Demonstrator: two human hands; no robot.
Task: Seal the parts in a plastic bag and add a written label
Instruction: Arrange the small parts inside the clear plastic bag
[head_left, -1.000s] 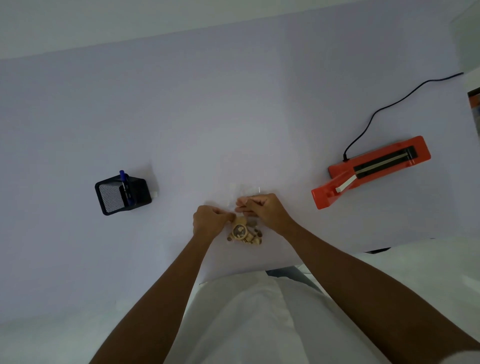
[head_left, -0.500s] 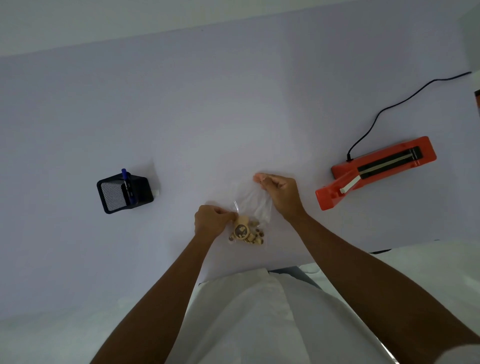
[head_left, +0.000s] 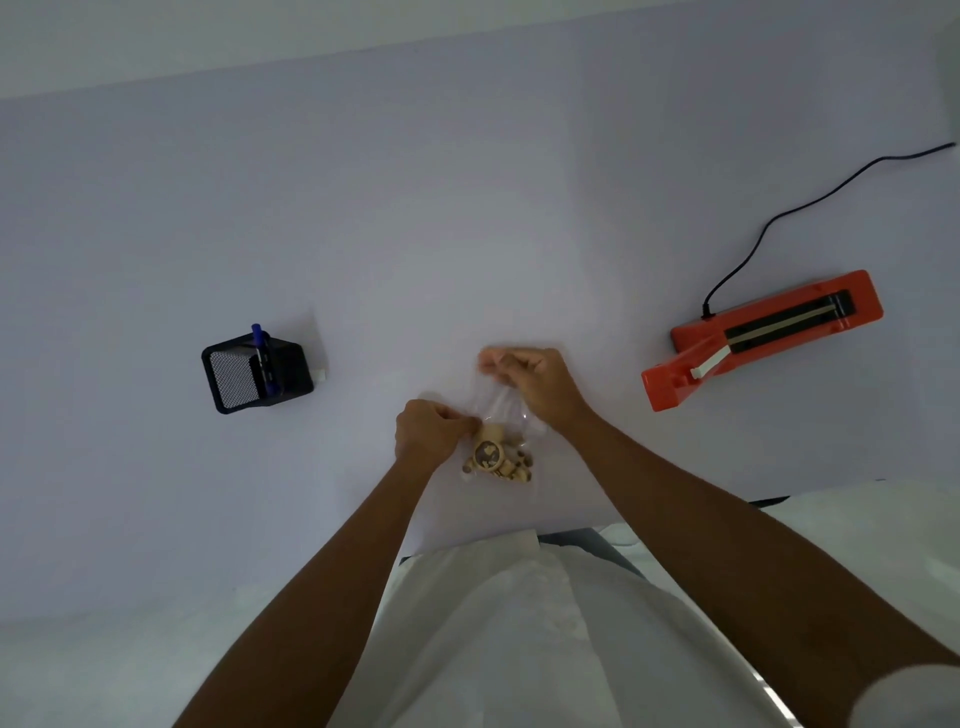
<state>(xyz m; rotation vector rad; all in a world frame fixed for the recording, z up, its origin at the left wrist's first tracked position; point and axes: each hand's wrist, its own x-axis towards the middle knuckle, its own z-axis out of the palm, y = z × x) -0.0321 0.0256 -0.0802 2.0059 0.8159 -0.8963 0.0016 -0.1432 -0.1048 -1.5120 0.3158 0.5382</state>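
Left hand (head_left: 427, 435) pinches the bag (head_left: 501, 410) beside the parts (head_left: 498, 460); right hand (head_left: 535, 382) pinches its top edge, fingers curled; sealer (head_left: 763, 338) lies right on the tabletop (head_left: 467, 208).

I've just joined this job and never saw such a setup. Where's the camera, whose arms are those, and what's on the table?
There is no machine: a person works with bare hands. The one current picture comes from a camera worn on the head, looking down at a white table. The left hand and right hand both pinch a small clear plastic bag; pale wooden parts seem to sit in its lower end, on the table. To the person's left stands a black mesh pen holder with a blue pen. To the right lies an orange bar-shaped heat sealer with a black cord. The white cloth at the bottom is the person's clothing.
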